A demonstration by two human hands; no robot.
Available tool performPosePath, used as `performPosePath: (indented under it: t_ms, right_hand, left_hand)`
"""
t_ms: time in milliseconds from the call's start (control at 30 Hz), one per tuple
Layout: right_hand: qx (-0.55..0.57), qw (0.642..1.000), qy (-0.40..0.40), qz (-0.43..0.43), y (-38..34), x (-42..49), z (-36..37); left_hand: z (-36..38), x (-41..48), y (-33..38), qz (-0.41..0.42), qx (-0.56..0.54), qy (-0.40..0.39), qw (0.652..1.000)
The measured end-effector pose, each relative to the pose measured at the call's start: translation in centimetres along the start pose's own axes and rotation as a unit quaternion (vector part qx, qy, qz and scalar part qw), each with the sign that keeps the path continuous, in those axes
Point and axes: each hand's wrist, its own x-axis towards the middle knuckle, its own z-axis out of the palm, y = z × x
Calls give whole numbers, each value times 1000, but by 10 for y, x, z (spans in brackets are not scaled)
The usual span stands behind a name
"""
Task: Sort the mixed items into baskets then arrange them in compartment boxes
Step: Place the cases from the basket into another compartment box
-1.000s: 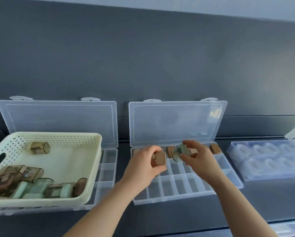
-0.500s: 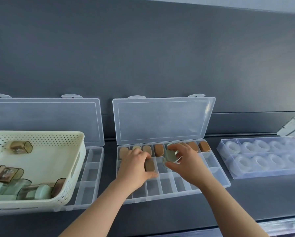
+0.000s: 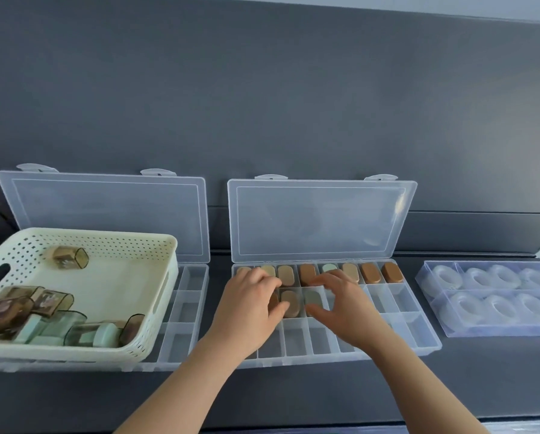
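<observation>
The right clear compartment box [image 3: 418, 333] lies open, its lid leaning on the wall. Its back row holds several capsule-shaped items in brown [image 3: 370, 273], tan and pale green. In the second row a brown item [image 3: 291, 303] and a grey-green item [image 3: 312, 299] lie in neighbouring compartments. My left hand [image 3: 249, 305] hovers over that row's left end, fingers loosely curled, thumb touching the brown item's left edge. My right hand [image 3: 340, 305] is spread just right of the grey-green item and holds nothing. A cream perforated basket [image 3: 156, 296] at left holds several brown and green capped items [image 3: 71, 256].
A second open compartment box [image 3: 187, 308] lies under the basket with bare compartments on its right side. At far right is a clear tray of transparent rings [image 3: 494, 299]. A dark grey wall rises right behind the boxes.
Both hands came down to the second row. The brown item left my left hand and the grey-green one left my right; each now lies in a compartment. The view shifted slightly.
</observation>
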Motion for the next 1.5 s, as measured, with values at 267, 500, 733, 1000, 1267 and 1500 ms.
performPosePath:
  t_ms: [267, 500, 733, 1000, 1267, 1500]
  right_hand:
    - [54, 993, 10, -106, -91, 4, 0]
    - [108, 981, -70, -147, -178, 19, 35]
    - [76, 977, -103, -172, -250, 59, 82]
    - [39, 981, -128, -137, -282, 90, 128]
    - [73, 966, -223, -107, -303, 98, 152]
    - [89, 940, -318, -86, -325, 104, 166]
  left_hand:
    - [-89, -42, -46, -40, -28, 78, 996]
    - [-162, -94, -147, -160, -1, 80, 984]
    - [-191, -84, -242, -223, 15, 40, 974]
    - [-174, -34, -286, -147, 118, -55, 980]
    - [-190, -49, -289, -167, -3, -12, 986]
    - [-194, -95, -282, -180, -95, 99, 974]
